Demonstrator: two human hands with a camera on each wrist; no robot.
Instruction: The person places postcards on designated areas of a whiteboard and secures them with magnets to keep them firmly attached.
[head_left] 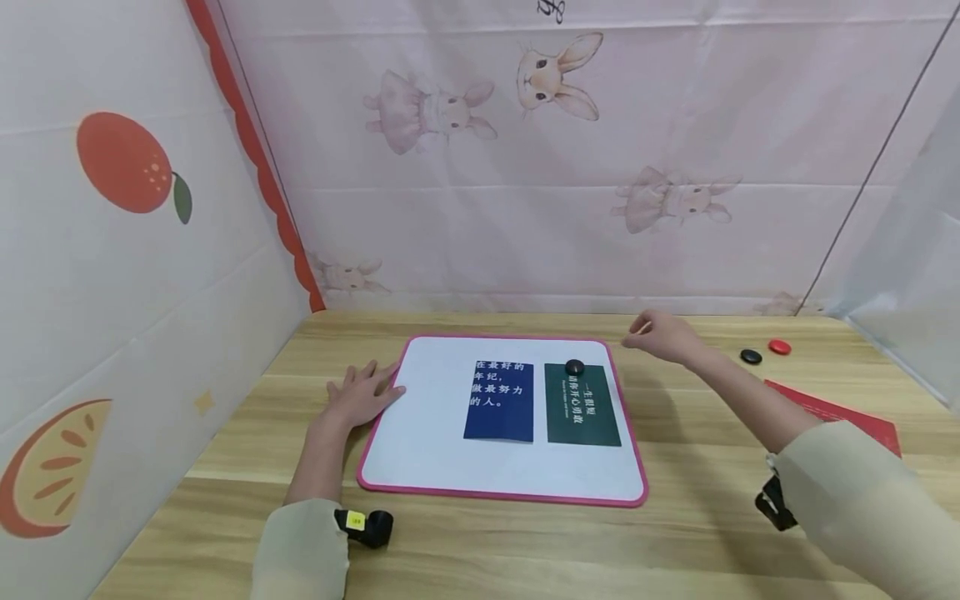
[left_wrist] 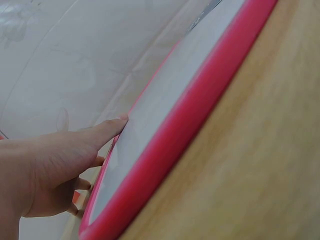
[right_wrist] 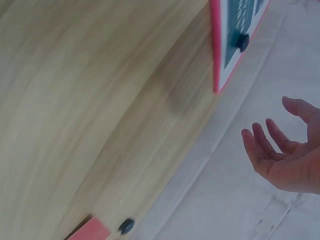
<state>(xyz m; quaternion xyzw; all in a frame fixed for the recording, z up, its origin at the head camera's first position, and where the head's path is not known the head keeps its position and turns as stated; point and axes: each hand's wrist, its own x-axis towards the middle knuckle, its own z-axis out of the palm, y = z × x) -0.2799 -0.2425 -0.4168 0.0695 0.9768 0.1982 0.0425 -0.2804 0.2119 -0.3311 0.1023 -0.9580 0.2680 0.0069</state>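
Head view: a pink-rimmed whiteboard [head_left: 420, 425] lies on the worktop [head_left: 487, 550], probably light and stiff, best held by its rim. It bears a blue card [head_left: 498, 425] and a green card [head_left: 600, 427], likely bendable; a black disc [head_left: 574, 367] sits on the green one.

Left wrist: the left hand [left_wrist: 60, 167] touches the whiteboard's edge, fingers relaxed.

Right wrist: the right hand [right_wrist: 292, 165] is empty, fingers loosely bent; a spare disc [right_wrist: 126, 226] and red card [right_wrist: 91, 230] lie apart, obstructing nothing.

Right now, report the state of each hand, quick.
Left hand: open, thumb resting on the whiteboard.
Right hand: open, fingers loosely curled, holding nothing.
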